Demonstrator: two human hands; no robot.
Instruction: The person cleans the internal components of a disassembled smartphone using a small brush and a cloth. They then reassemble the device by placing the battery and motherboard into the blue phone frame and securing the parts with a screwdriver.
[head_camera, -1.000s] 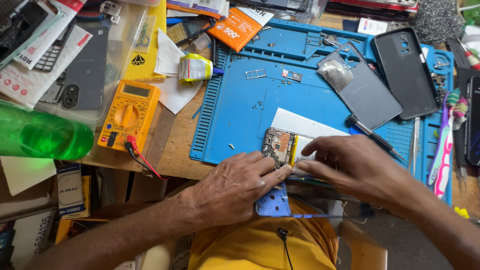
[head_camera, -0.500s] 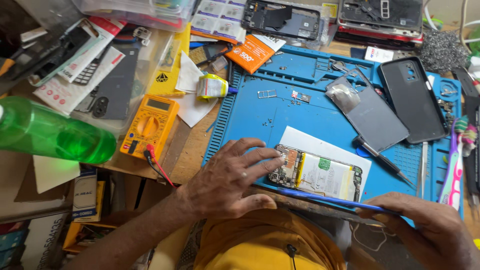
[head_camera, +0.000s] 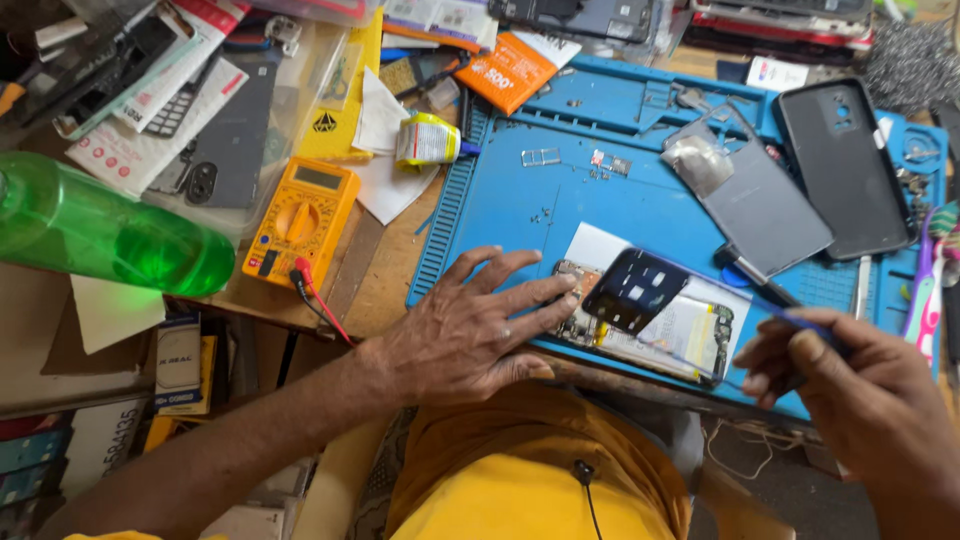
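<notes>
Blue repair mat (head_camera: 520, 215) carries the opened phone (head_camera: 660, 325), long axis left-right along its near edge; left hand (head_camera: 470, 335) presses flat, fingers spread, on its left end, while right hand (head_camera: 860, 390), just right of it, pinches a thin blue tool (head_camera: 800, 322).

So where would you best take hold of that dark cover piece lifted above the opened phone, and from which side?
Probably by the raised upper right edge of the dark cover piece, coming from the right. It sits tilted over the opened phone, so that edge looks free, while the left hand lies at the phone's left end. The right hand, holding a thin blue tool, is nearest.
</notes>
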